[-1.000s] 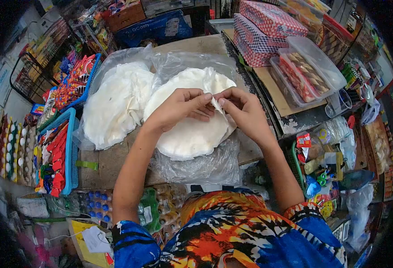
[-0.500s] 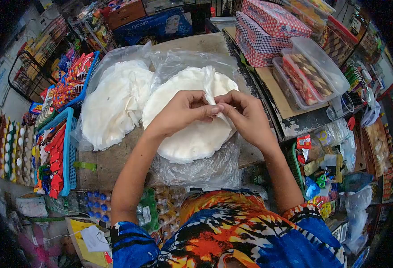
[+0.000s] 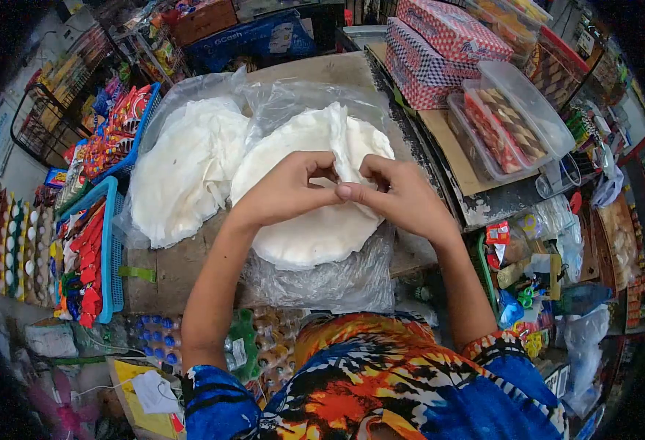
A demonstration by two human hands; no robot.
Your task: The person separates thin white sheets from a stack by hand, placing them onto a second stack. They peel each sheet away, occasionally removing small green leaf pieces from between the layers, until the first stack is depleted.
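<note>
A stack of round, thin white spring roll wrappers (image 3: 304, 238) lies on clear plastic in front of me. Along its upper right, one wrapper is gathered into a narrow upright fold (image 3: 338, 132). My left hand (image 3: 293, 187) pinches this fold from the left, thumb pointing right. From the other side my right hand (image 3: 399, 194) grips it too, its thumb tip meeting the left thumb. The fold's lower end is hidden behind the fingers. To the left, a second pile of wrappers (image 3: 179, 172) rests loosely on plastic, with crumpled edges.
Blue baskets (image 3: 117, 249) of packaged snacks stand at the left edge of the table (image 3: 157, 282). On the right are red-checked boxes (image 3: 443, 44) and a clear container (image 3: 513, 121) of rolled snacks. Bottles (image 3: 160, 339) sit below the front edge.
The wrapper's fold stands straighter and looks wider above my fingers. My right hand has shifted slightly, its fingers arched a little farther from the left hand. Both hands remain on the fold.
</note>
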